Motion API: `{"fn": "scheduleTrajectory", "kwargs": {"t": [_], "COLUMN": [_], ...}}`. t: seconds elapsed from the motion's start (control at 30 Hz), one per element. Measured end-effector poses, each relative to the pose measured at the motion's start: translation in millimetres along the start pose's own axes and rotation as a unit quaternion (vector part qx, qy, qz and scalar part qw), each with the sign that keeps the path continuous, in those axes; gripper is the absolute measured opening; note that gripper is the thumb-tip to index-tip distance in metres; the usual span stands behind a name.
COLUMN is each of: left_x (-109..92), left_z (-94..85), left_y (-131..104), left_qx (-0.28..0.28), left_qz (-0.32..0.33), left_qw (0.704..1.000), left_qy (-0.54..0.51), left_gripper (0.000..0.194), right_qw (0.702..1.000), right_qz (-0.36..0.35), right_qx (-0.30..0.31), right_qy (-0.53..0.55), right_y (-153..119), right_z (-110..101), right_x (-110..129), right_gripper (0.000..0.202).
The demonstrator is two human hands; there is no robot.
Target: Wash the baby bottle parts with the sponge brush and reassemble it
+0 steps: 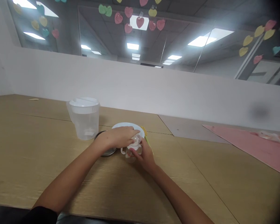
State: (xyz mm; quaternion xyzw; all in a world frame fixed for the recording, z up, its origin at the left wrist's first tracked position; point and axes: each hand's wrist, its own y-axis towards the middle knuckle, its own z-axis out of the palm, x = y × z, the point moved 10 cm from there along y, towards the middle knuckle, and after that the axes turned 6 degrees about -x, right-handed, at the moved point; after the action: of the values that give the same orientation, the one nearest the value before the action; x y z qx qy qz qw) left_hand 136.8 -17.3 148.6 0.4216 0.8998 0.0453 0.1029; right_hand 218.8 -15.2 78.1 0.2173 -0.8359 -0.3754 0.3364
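And here, right of the clear pitcher (86, 119) on the table (49, 146), both hands are on the small bottle (129, 152): the left hand (120, 137) grips its clear top, the right hand (146, 155) clasps its side, near the white plate (124, 124).

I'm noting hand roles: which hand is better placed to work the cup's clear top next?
Probably the left hand: its fingers reach over the clear top, while the right hand holds the cup from the side.
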Motion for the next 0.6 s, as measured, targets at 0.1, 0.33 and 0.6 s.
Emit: {"fn": "scheduleTrajectory", "kwargs": {"t": [0.1, 0.33, 0.6], "left_x": [5, 16, 18], "left_z": [0.9, 12.8, 16.4], "left_y": [2, 7, 11], "left_qx": [0.005, 0.039, 0.041], "left_qz": [0.003, -0.029, -0.038], "left_qw": [1.0, 0.998, 0.996], "left_qy": [-0.013, -0.046, -0.073], "left_gripper": [0.04, 0.038, 0.041], "right_qw": [1.0, 0.997, 0.997], "right_qz": [0.015, 0.046, 0.016], "right_qx": [0.007, 0.021, 0.004], "right_qy": [0.011, 0.061, 0.075], "right_y": [0, 3, 5], "right_z": [1, 4, -1], "right_x": [-2, 0, 16], "right_gripper": [0.045, 0.034, 0.027]}}
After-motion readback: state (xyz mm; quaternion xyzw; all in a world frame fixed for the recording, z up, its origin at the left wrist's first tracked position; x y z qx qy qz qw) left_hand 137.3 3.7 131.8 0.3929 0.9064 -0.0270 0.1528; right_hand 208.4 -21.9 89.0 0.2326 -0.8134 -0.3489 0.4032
